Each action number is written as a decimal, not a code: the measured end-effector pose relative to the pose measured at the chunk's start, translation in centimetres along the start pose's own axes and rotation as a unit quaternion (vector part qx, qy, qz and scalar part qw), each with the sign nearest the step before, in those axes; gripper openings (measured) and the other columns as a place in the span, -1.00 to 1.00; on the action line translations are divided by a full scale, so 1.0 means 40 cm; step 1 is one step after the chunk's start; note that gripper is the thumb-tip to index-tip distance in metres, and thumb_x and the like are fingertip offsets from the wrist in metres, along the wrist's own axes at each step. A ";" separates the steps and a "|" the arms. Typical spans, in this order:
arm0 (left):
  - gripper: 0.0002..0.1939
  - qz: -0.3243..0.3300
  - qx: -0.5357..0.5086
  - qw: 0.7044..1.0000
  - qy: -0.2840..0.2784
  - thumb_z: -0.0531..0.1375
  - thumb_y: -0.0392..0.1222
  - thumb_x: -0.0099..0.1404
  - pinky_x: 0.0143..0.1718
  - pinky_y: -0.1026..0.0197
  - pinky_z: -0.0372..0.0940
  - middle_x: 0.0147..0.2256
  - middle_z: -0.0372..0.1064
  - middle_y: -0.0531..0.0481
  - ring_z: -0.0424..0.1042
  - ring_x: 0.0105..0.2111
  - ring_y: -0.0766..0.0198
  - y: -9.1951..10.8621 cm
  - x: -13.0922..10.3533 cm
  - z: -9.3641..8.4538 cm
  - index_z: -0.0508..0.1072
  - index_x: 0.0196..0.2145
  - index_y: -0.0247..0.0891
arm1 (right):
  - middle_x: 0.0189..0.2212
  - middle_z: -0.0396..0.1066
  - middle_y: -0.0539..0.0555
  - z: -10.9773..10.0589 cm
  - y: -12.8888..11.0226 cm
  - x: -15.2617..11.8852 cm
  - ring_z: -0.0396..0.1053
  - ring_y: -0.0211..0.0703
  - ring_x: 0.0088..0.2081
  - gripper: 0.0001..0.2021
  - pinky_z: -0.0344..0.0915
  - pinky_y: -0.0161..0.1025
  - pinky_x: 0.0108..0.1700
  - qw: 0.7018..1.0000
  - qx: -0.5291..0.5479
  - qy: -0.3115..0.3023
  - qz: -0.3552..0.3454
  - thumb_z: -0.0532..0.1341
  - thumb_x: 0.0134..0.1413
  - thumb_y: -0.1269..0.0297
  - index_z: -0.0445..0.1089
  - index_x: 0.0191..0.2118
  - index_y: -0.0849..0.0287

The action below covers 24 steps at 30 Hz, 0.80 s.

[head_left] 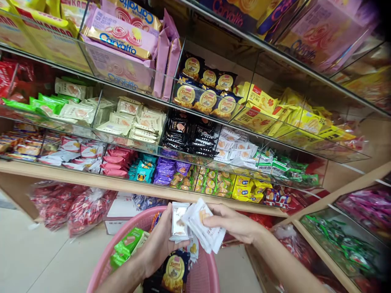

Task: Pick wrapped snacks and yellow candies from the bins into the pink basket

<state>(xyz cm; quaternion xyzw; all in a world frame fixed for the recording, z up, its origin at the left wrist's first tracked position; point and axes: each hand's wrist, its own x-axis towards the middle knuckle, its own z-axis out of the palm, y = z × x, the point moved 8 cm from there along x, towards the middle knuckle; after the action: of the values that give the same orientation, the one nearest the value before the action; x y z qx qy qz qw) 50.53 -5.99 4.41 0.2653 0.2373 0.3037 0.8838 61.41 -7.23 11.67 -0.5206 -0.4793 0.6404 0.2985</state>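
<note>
Above a pink basket (209, 270), my left hand (160, 240) is closed round a small white packet (180, 221) with a shiny clear wrapper. My right hand (233, 221) pinches several white snack packets (205, 228), fanned out, with the thumb on top. The two sets of packets touch or overlap between the hands. Inside the basket lie green packets (126, 246) at the left and a dark blue packet with a round gold label (175, 270) below my left hand. My forearm and hand hide part of the basket's contents.
Ahead are tilted shelves with clear dividers, holding white packets (236, 148), black packets (191, 134), yellow packets (259, 103) and purple packets (165, 171). Red bags (88, 211) and a white box (117, 213) stand under the wooden shelf edge (122, 185). Another shelf rises at the right.
</note>
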 end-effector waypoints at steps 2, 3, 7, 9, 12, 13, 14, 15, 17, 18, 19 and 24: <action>-0.43 -0.030 -0.001 0.999 -0.017 -0.04 0.22 0.25 -0.07 0.05 0.24 0.00 0.33 -0.09 0.33 -0.05 0.09 -0.017 -0.012 0.010 0.25 0.09 -0.16 | -0.21 0.45 0.05 0.023 -0.015 -0.003 0.38 -0.21 -0.26 -0.61 0.30 -0.30 -0.25 0.992 -0.095 -0.077 0.028 0.32 -0.17 0.22 0.41 -0.12 0.14; -0.41 -0.044 -0.003 0.999 -0.023 -0.04 0.24 0.25 -0.08 0.06 0.25 -0.02 0.35 -0.10 0.34 -0.06 0.10 -0.026 -0.018 0.017 0.26 0.08 -0.18 | -0.24 0.45 0.05 0.035 -0.021 -0.002 0.37 -0.22 -0.29 -0.62 0.30 -0.31 -0.28 0.984 -0.138 -0.109 0.034 0.32 -0.19 0.23 0.42 -0.14 0.14; -0.32 -0.079 -0.012 0.996 -0.030 -0.07 0.33 0.20 -0.12 0.09 0.27 -0.02 0.34 -0.15 0.34 -0.07 0.08 -0.059 -0.042 0.034 0.27 0.07 -0.21 | -0.39 0.45 0.01 0.063 -0.035 0.035 0.34 -0.26 -0.41 -0.62 0.26 -0.36 -0.41 0.945 -0.279 -0.167 0.019 0.33 -0.25 0.24 0.43 -0.18 0.13; -0.30 -0.077 -0.016 0.997 -0.026 -0.05 0.34 0.18 -0.12 0.09 0.27 -0.01 0.33 -0.16 0.34 -0.07 0.07 -0.068 -0.050 0.030 0.27 0.07 -0.22 | -0.41 0.44 0.00 0.071 -0.029 0.061 0.34 -0.27 -0.43 -0.64 0.25 -0.37 -0.43 0.927 -0.326 -0.183 0.022 0.34 -0.28 0.21 0.44 -0.23 0.15; -0.37 -0.058 -0.020 0.998 -0.009 0.07 0.23 0.18 -0.08 0.07 0.26 0.02 0.31 -0.17 0.33 -0.05 0.06 -0.068 -0.057 0.009 0.25 0.09 -0.21 | -0.40 0.43 0.00 0.078 -0.017 0.091 0.34 -0.26 -0.39 -0.63 0.26 -0.36 -0.40 0.912 -0.350 -0.209 0.042 0.33 -0.28 0.16 0.43 -0.25 0.16; -0.40 -0.050 -0.023 0.998 -0.004 0.12 0.16 0.19 -0.06 0.05 0.25 0.03 0.29 -0.16 0.32 -0.03 0.06 -0.066 -0.058 0.001 0.24 0.10 -0.20 | -0.39 0.42 0.00 0.074 -0.019 0.100 0.34 -0.25 -0.37 -0.60 0.26 -0.36 -0.38 0.912 -0.355 -0.200 0.041 0.34 -0.30 0.14 0.42 -0.22 0.16; -0.42 -0.040 -0.028 0.999 0.001 0.15 0.09 0.20 -0.04 0.04 0.24 0.05 0.27 -0.16 0.31 -0.01 0.06 -0.062 -0.059 -0.006 0.21 0.11 -0.19 | -0.37 0.41 0.01 0.067 -0.023 0.108 0.34 -0.25 -0.35 -0.56 0.26 -0.37 -0.38 0.914 -0.360 -0.183 0.036 0.35 -0.32 0.13 0.41 -0.20 0.16; -0.43 -0.032 -0.034 0.999 0.005 0.17 0.02 0.21 -0.02 0.04 0.23 0.07 0.25 -0.14 0.29 0.01 0.07 -0.058 -0.059 -0.013 0.19 0.13 -0.17 | -0.36 0.40 0.01 0.059 -0.029 0.116 0.33 -0.25 -0.34 -0.51 0.25 -0.37 -0.38 0.917 -0.365 -0.158 0.027 0.36 -0.34 0.12 0.40 -0.17 0.16; -0.45 -0.024 -0.047 0.999 0.014 0.17 -0.06 0.23 0.00 0.03 0.22 0.09 0.22 -0.12 0.25 0.05 0.09 -0.053 -0.058 -0.025 0.15 0.14 -0.14 | -0.33 0.37 0.02 0.044 -0.037 0.127 0.32 -0.25 -0.34 -0.44 0.23 -0.39 -0.41 0.925 -0.363 -0.112 0.011 0.38 -0.37 0.11 0.37 -0.12 0.16; -0.46 -0.023 -0.052 0.998 0.021 0.16 -0.07 0.23 0.00 0.02 0.23 0.10 0.22 -0.12 0.24 0.06 0.09 -0.053 -0.057 -0.030 0.15 0.14 -0.14 | -0.32 0.37 0.03 0.040 -0.037 0.130 0.31 -0.26 -0.34 -0.42 0.23 -0.39 -0.41 0.932 -0.350 -0.098 0.008 0.38 -0.36 0.10 0.36 -0.10 0.16; -0.47 -0.024 -0.057 0.998 0.029 0.16 -0.06 0.23 0.00 0.02 0.23 0.09 0.23 -0.12 0.25 0.06 0.08 -0.053 -0.055 -0.035 0.17 0.13 -0.14 | -0.31 0.36 0.04 0.038 -0.036 0.131 0.31 -0.26 -0.34 -0.41 0.22 -0.38 -0.41 0.939 -0.332 -0.086 0.006 0.38 -0.36 0.10 0.34 -0.09 0.16; -0.51 -0.025 -0.084 0.994 0.065 0.16 0.01 0.22 0.00 0.02 0.25 0.03 0.30 -0.13 0.33 -0.01 0.08 -0.057 -0.046 -0.047 0.26 0.07 -0.19 | -0.23 0.32 0.03 0.020 -0.033 0.120 0.28 -0.28 -0.27 -0.45 0.20 -0.35 -0.28 0.986 -0.166 -0.003 -0.023 0.35 -0.25 0.10 0.31 -0.05 0.14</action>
<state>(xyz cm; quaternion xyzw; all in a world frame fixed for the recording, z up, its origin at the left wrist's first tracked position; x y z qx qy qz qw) 49.09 -8.13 2.07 0.1633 0.2748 0.3169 0.8930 59.16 -2.77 11.05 -0.5501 -0.5917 0.5461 0.2215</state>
